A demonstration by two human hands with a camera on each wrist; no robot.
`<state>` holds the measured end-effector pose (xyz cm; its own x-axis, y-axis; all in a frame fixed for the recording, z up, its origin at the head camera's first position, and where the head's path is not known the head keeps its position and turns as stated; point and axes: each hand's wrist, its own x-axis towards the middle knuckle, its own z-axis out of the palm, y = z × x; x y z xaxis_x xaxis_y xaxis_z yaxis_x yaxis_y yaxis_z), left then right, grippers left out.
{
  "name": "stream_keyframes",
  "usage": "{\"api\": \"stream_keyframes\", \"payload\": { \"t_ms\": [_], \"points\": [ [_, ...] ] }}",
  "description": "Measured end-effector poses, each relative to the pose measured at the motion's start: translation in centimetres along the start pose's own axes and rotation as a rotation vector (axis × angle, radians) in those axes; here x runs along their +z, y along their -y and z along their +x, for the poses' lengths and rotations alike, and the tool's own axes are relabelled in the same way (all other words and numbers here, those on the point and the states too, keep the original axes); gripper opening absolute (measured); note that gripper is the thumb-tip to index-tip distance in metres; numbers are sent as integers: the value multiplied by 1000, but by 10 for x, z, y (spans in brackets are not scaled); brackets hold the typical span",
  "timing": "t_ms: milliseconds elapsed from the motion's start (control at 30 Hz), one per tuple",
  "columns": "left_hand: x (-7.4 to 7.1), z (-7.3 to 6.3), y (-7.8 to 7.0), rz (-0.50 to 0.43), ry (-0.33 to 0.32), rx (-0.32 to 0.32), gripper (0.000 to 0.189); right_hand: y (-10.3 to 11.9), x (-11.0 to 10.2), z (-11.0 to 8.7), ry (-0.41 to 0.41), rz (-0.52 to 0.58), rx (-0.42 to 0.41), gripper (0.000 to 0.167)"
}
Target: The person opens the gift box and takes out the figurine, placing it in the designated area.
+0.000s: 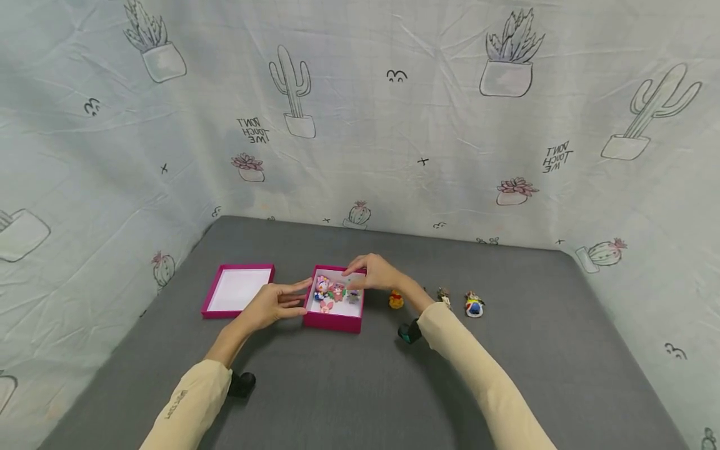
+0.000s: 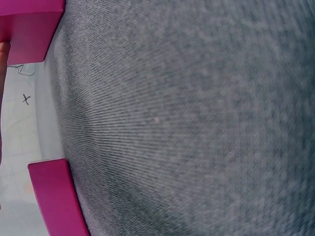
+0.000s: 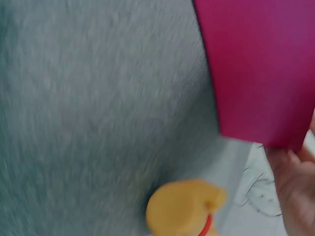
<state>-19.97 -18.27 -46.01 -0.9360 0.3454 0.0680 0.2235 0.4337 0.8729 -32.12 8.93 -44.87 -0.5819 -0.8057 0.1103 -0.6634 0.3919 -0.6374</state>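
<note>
Magenta box point(image 1: 332, 322) sits between your hands: left point(image 1: 270, 306) spread against its side, right point(image 1: 378, 273) over it, can't tell if pinching. Several figurines point(image 1: 337, 292) inside; Winnie-the-Pooh figurine point(image 1: 396, 299), two others point(image 1: 474, 305) outside, right of your right.

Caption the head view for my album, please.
Left hand at a pink box of figurines, right hand over it.

On the cloth backdrop point(image 1: 360, 125) I read "DON'T TOUCH" + short word, WE or ME, can't tell; letters look flipped. 2x, above tbl's point(image 1: 562, 375) back edge: L print point(image 1: 253, 130) nr back-L corner, R print point(image 1: 557, 156) nr back-R. Few small x marks point(image 1: 423, 161) too. L sleeve point(image 1: 194, 400) lettering: illegible.
</note>
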Motion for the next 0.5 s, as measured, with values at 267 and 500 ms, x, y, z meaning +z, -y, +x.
{"api": "stream_keyframes", "payload": {
  "t_ms": [267, 500],
  "points": [
    [0, 3, -1, 5, 8, -5, 68, 21, 7, -22, -195, -100, 150, 28],
    [-2, -1, -1, -1, 2, -16, 67, 43, 21, -31, -245, -4, 355, 37]
  ]
}}
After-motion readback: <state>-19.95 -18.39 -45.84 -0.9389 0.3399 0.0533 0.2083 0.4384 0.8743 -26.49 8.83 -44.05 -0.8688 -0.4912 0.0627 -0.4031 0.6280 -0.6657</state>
